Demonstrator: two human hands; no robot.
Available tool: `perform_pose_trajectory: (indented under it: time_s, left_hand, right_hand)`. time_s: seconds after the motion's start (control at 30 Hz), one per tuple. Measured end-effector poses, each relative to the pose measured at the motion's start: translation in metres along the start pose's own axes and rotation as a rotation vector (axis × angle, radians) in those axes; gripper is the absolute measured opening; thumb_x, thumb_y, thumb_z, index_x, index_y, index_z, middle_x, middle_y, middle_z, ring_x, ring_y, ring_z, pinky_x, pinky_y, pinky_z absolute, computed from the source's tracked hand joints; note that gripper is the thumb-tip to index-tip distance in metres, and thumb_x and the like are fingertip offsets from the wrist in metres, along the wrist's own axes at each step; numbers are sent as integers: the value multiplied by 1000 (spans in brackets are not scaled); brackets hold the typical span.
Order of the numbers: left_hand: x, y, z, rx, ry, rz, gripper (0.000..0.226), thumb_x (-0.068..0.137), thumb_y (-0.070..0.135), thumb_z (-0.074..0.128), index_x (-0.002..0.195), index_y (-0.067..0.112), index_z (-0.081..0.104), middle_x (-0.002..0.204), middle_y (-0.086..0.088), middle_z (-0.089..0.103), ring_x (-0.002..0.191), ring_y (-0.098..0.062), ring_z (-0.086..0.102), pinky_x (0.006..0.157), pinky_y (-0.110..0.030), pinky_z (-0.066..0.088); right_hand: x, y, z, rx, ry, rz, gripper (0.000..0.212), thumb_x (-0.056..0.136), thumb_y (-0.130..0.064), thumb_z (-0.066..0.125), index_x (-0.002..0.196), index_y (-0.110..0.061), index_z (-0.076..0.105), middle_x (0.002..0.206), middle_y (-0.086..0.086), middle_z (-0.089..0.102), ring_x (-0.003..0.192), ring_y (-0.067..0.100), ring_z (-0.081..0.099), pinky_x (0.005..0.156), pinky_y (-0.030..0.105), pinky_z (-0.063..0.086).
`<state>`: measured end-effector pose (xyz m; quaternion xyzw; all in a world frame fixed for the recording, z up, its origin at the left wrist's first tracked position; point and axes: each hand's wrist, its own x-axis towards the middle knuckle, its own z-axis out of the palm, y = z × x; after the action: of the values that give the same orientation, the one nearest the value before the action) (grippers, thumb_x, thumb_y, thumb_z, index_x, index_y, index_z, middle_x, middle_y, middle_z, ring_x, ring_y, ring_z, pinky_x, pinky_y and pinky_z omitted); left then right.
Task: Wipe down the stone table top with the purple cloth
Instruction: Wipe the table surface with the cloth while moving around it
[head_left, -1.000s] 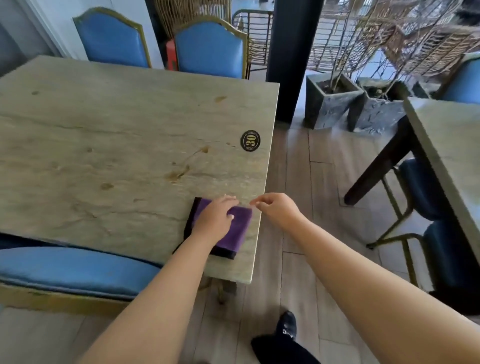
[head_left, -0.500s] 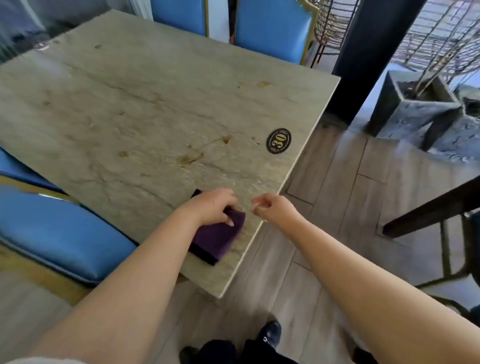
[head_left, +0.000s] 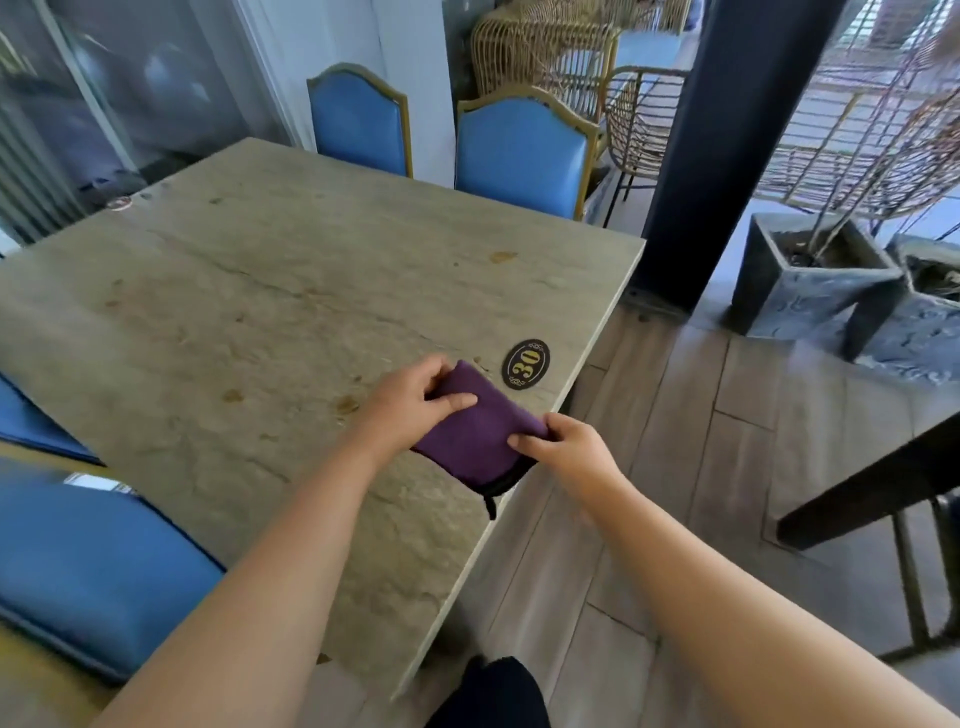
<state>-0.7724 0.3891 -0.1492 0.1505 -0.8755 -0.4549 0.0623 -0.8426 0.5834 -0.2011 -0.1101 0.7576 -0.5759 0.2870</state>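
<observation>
The folded purple cloth (head_left: 470, 441) with a dark edge lies near the right edge of the stone table top (head_left: 270, 332), just below a black oval plaque marked 30 (head_left: 525, 364). My left hand (head_left: 410, 397) grips the cloth's far left corner between thumb and fingers. On the cloth's right corner, at the table's edge, my right hand (head_left: 563, 449) pinches it. The cloth's near edge hangs slightly over the table's side. Brown stains (head_left: 345, 404) dot the stone to the left of the cloth.
Two blue chairs (head_left: 519, 156) stand at the table's far side and a blue seat (head_left: 98, 566) is tucked in at the near left. A dark pillar (head_left: 727, 156) and stone planters (head_left: 810, 275) stand to the right. A second table's dark edge (head_left: 872, 483) juts in at right.
The cloth has moved up the table toward the plaque. My right hand, which hovered off the edge before, now holds the cloth's right corner; my left hand shifted from pressing flat to gripping.
</observation>
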Motion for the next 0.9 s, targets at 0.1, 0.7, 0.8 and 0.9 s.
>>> perform_pose_trajectory:
  time_s: [0.1,0.7,0.8,0.9]
  left_hand:
    - [24,9,16,-207,163,-39,14,85,21,71,92,20,60,92,-6,70,87,-21,66,83,-37,50]
    - [234,14,74,-498,374,-351,9,92,31,60,98,32,54,103,3,66,96,-25,66,76,-56,57]
    - [262,13,88,-587,389,-410,14,94,19,58,100,30,53,106,2,65,93,-22,66,78,-53,56]
    - [289,8,102,-677,405,-472,23,94,13,56,113,24,51,110,-2,66,93,-20,65,83,-51,56]
  right_hand:
    - [15,-20,-27,208,48,-60,16,84,-20,71,99,-14,70,95,0,74,91,16,68,76,25,52]
    - [262,-101,-123,-126,105,-108,19,82,-25,72,99,-17,66,98,1,69,94,20,63,85,38,53]
    - [302,-101,-130,-170,123,-90,24,79,-25,74,100,-16,67,97,3,69,95,24,63,86,45,52]
    - [343,-101,-135,-250,99,-85,24,79,-25,74,101,-18,67,94,1,68,91,24,63,79,41,53]
